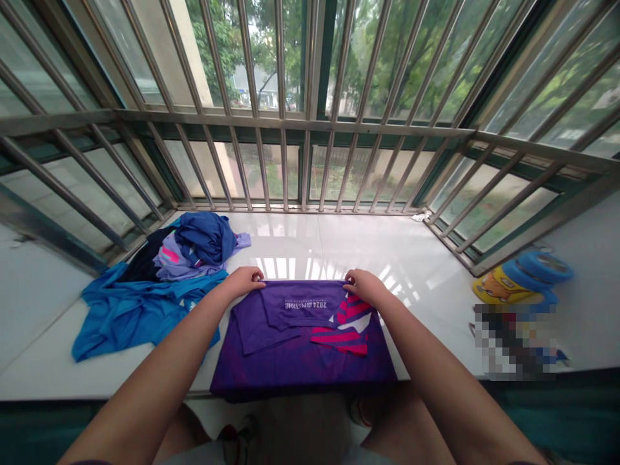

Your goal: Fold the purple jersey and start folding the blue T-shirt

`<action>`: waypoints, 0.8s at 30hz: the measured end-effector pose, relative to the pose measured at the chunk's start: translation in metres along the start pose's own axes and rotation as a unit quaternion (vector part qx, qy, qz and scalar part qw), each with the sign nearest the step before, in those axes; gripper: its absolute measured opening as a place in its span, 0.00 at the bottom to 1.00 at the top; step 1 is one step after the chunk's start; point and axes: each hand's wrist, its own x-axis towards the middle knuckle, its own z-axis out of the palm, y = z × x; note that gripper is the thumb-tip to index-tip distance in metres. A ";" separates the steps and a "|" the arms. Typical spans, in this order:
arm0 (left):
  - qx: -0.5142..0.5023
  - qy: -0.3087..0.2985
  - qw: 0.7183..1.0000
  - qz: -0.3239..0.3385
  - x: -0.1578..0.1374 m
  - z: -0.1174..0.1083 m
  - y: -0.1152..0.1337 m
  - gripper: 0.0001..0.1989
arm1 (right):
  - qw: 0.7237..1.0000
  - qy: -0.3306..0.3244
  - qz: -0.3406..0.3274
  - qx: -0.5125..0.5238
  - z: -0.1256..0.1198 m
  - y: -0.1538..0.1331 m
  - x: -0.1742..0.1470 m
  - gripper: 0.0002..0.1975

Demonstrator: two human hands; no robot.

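A purple T-shirt (300,355) with white lettering and pink-and-white stripes lies partly folded on the white sill, its near edge reaching the sill's front edge. At its far left corner, my left hand (248,281) pinches the fabric between thumb and fingers. My right hand (361,284) grips the far right corner in the same way. Between the two hands the far edge runs straight. Both sleeves lie folded inward on top of the shirt.
Left of the shirt is a heap of clothes: a bright blue shirt (145,316), a dark blue garment (206,236) and a lilac one (177,261). A blue-and-yellow bottle (516,281) lies at the right, beside a blurred-out patch. Metal bars (310,123) enclose the white tiled sill (387,248).
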 end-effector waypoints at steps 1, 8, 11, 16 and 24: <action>0.004 -0.005 1.000 -0.004 0.002 -0.001 0.001 0.11 | 1.000 0.000 0.004 0.004 0.000 0.000 0.001 0.10; 0.035 0.056 0.998 -0.011 0.024 -0.020 0.015 0.07 | 0.997 0.062 0.026 0.025 -0.027 -0.005 0.018 0.05; 0.042 0.112 0.993 0.004 0.031 -0.040 0.027 0.08 | 0.991 0.124 0.032 0.026 -0.052 -0.010 0.022 0.07; 0.038 0.186 0.979 0.067 -0.015 -0.056 0.038 0.11 | 0.979 0.201 0.009 0.039 -0.071 -0.018 -0.018 0.11; -0.011 0.138 0.988 0.072 -0.182 0.052 0.020 0.13 | 0.965 0.241 -0.077 0.068 0.032 -0.024 -0.170 0.14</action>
